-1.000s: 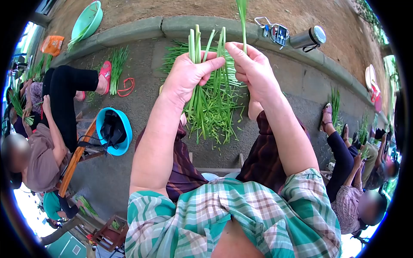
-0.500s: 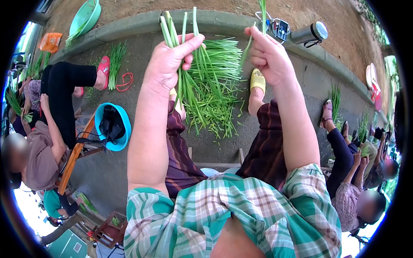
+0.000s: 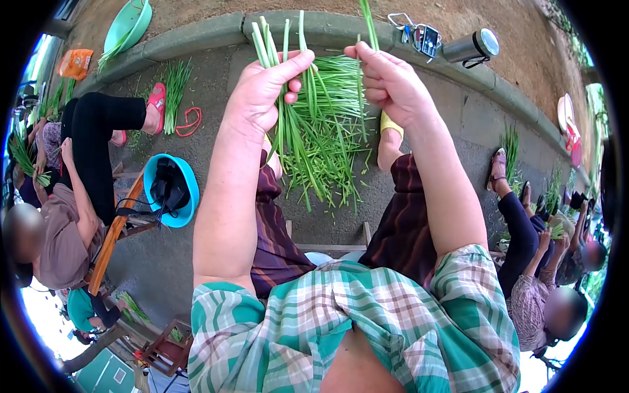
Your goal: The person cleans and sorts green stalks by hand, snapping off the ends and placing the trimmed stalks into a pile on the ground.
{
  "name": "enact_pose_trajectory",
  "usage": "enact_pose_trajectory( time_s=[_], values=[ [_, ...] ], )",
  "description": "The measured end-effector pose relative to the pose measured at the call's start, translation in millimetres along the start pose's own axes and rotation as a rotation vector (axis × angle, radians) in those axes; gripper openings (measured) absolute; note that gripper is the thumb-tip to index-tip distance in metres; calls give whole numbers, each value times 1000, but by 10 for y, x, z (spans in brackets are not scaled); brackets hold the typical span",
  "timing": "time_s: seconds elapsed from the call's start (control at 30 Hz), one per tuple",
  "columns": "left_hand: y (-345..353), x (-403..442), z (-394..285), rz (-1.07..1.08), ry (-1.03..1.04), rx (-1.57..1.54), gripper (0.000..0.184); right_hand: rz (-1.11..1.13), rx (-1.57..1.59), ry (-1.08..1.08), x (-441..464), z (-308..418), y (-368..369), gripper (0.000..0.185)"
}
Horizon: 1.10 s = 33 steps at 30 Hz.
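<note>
A heap of green stalks [image 3: 335,108] lay on the ground [image 3: 216,259] at twelve o'clock. The left hand [image 3: 259,92], at eleven, clasped a splayed bundle [image 3: 264,47] that a slackened thumb could have spilled; the right hand [image 3: 393,85], at one, pinched a thin stalk [image 3: 369,26].

Pale-ended green stalks [image 3: 268,44] rose bunched from the left fingers [image 3: 296,64], their leaves [image 3: 298,150] trailing below. A green blade [image 3: 368,23] stood above the right fingers [image 3: 375,62]; a thin strand [image 3: 360,92] hung beneath. Below and between lay a loose pile [image 3: 341,88].
</note>
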State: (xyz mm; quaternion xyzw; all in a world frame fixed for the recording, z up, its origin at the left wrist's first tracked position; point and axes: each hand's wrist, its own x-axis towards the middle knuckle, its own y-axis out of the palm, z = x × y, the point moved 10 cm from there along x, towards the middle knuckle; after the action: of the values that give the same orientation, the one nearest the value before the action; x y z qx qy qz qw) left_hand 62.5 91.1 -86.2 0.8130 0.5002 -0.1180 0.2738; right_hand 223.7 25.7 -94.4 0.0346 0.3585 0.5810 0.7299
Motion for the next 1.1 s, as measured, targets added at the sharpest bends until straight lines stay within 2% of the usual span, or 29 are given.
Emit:
enact_pose_trajectory(
  time_s=[0.27,0.33,0.57,0.7,0.77,0.83,0.9,0.97,1.03,1.1],
  values=[
    [336,-59,181,178,-62,70,19,38,-14,-12,19,-98,116,30],
    [343,-76,207,169,-72,83,19,-65,-101,-54,-12,-71,100,32],
    [450,-115,171,205,-37,125,17,-39,-148,-68,12,-103,48,32],
    [469,-106,256,227,-25,223,18,-172,-380,-137,-55,8,91,32],
    [456,-104,278,206,-21,252,19,-173,-380,-119,-68,-6,91,35],
    [335,-97,218,39,-13,352,21,-179,-433,-194,-67,51,99,40],
    [264,-97,139,-11,13,417,22,-247,-547,-254,-28,97,28,41],
    [63,-81,-13,-184,163,584,24,-264,-545,-288,-24,82,-7,39],
    [31,-131,-131,-227,218,620,24,-271,-572,-310,-55,109,4,36],
    [97,-247,-420,-324,448,1013,23,-268,-600,-321,-72,134,5,34]
  ],
)
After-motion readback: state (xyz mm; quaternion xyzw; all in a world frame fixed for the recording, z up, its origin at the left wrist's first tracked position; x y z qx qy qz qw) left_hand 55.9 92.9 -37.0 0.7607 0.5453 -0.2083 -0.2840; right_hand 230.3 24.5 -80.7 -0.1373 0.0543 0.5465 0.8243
